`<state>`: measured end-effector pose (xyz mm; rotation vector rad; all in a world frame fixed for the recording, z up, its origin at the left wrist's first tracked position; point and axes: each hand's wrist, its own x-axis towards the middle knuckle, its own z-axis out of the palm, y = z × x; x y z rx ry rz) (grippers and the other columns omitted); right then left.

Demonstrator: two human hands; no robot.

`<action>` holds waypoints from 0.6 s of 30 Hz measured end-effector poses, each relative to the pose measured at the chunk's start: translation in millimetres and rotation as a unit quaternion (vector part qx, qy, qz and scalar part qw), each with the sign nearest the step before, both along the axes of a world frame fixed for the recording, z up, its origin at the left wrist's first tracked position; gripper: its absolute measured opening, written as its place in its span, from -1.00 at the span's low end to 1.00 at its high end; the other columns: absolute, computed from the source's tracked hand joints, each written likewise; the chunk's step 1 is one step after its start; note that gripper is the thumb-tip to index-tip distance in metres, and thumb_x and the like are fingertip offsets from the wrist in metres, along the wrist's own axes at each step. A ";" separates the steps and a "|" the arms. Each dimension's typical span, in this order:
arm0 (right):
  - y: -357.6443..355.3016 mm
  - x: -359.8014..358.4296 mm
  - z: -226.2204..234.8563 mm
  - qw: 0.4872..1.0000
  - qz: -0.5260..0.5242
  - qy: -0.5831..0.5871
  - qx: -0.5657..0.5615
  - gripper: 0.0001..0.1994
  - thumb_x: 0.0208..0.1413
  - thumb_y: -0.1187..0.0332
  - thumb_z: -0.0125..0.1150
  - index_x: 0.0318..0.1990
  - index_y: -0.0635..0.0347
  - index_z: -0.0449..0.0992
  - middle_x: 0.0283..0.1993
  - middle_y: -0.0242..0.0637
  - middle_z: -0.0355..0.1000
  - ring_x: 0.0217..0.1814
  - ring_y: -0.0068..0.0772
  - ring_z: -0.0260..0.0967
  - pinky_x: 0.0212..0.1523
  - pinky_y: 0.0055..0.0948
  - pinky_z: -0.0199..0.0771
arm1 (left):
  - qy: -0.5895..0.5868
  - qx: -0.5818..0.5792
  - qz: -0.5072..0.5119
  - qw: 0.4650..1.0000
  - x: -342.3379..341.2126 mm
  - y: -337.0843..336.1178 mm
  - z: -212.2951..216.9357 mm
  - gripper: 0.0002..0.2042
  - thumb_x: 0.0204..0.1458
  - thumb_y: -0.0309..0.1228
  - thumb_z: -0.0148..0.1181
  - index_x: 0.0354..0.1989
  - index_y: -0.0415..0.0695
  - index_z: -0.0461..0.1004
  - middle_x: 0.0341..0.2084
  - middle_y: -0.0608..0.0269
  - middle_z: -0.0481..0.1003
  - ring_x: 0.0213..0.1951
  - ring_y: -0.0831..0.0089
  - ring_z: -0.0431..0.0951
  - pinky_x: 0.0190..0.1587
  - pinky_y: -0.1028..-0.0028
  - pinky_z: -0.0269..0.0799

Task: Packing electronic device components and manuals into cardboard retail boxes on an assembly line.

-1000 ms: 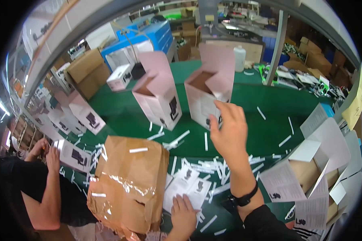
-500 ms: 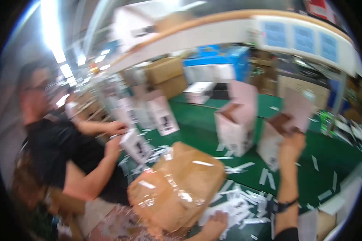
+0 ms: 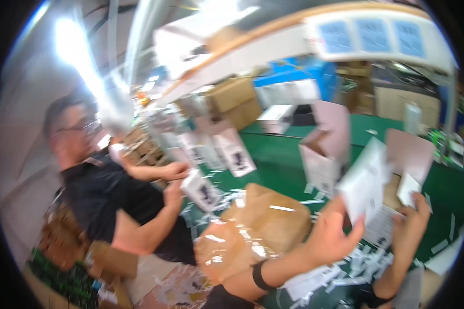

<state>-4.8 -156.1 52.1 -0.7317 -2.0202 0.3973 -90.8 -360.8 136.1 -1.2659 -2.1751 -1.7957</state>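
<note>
White leaflet [image 3: 367, 184], one; brown parcel [image 3: 281, 220], one

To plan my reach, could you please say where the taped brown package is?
In the head view, the package lies below centre, right of the co-worker, beyond the left forearm.

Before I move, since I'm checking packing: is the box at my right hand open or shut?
The box is open: its lid stands raised near your right hand, and its brown inside shows.

blue box [image 3: 327, 81], brown cardboard carton [image 3: 241, 105] nearby, pale bottle [image 3: 412, 119], bright ceiling light [image 3: 77, 51], three blue sheets [image 3: 373, 37]
</note>
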 end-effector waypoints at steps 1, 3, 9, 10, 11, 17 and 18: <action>-5.7 -2.2 2.7 1.000 0.004 -0.006 -0.008 -0.78 -0.33 0.69 0.43 -0.42 0.34 0.62 0.25 0.02 0.42 0.32 0.08 0.31 0.35 -0.12 0.31 | 0.073 0.038 0.008 0.997 -10.2 23.5 0.9 -0.70 0.07 -0.51 0.24 -0.01 -0.31 0.50 -0.27 -0.10 0.59 -0.25 -0.09 0.59 -0.18 0.18 0.50; -11.3 -11.1 -0.6 0.999 0.004 -0.024 0.022 -0.75 -0.22 0.57 0.48 -0.29 0.34 0.67 0.26 0.04 0.43 0.31 0.11 0.31 0.34 -0.09 0.33 | 0.142 0.068 0.004 0.987 -38.5 75.3 -10.9 -0.69 0.04 -0.48 0.26 -0.02 -0.32 0.50 -0.27 -0.10 0.58 -0.25 -0.12 0.57 -0.15 0.10 0.48; -3.8 7.1 15.0 0.999 -0.006 0.032 -0.012 -0.40 0.04 0.38 0.43 0.21 0.49 0.40 0.29 0.17 0.30 0.15 0.23 0.35 0.15 0.00 0.43 | 0.291 -0.003 0.114 0.950 -83.0 156.6 -51.4 -0.74 -0.04 -0.51 0.25 -0.19 -0.28 0.38 -0.26 -0.07 0.42 -0.14 -0.15 0.41 -0.06 -0.01 0.34; -3.1 9.2 14.1 0.999 0.004 0.046 -0.029 -0.40 0.03 0.38 0.43 0.22 0.48 0.39 0.28 0.17 0.29 0.15 0.23 0.34 0.15 0.00 0.42 | 0.267 -0.036 0.137 0.953 -84.4 156.6 -59.2 -0.69 -0.06 -0.53 0.27 -0.14 -0.29 0.37 -0.21 -0.11 0.41 -0.11 -0.13 0.40 -0.04 0.02 0.33; -3.5 10.6 15.2 0.998 -0.005 0.049 -0.031 -0.40 0.03 0.38 0.43 0.22 0.48 0.39 0.28 0.17 0.29 0.15 0.23 0.34 0.15 0.00 0.42 | 0.271 -0.036 0.128 0.953 -84.7 154.6 -64.8 -0.69 -0.06 -0.53 0.27 -0.14 -0.29 0.37 -0.21 -0.11 0.41 -0.11 -0.13 0.40 -0.04 0.02 0.33; -1.1 4.1 27.0 0.999 -0.015 0.045 0.004 -0.35 0.00 0.46 0.44 0.27 0.44 0.37 0.27 0.15 0.29 0.13 0.22 0.36 0.14 -0.04 0.43 | 0.103 0.134 0.055 0.984 -71.6 146.4 -64.1 -0.34 -0.02 -0.53 0.36 0.29 -0.32 0.22 0.06 -0.17 0.32 0.20 -0.09 0.29 0.18 0.09 0.38; 4.4 1.6 27.1 0.994 -0.032 0.095 0.034 -0.35 0.01 0.47 0.43 0.29 0.44 0.36 0.26 0.13 0.32 0.13 0.20 0.37 0.13 -0.06 0.44 | 0.101 0.135 0.060 0.984 -72.8 145.8 -58.3 -0.34 -0.02 -0.53 0.36 0.29 -0.32 0.22 0.06 -0.17 0.32 0.20 -0.09 0.29 0.18 0.09 0.38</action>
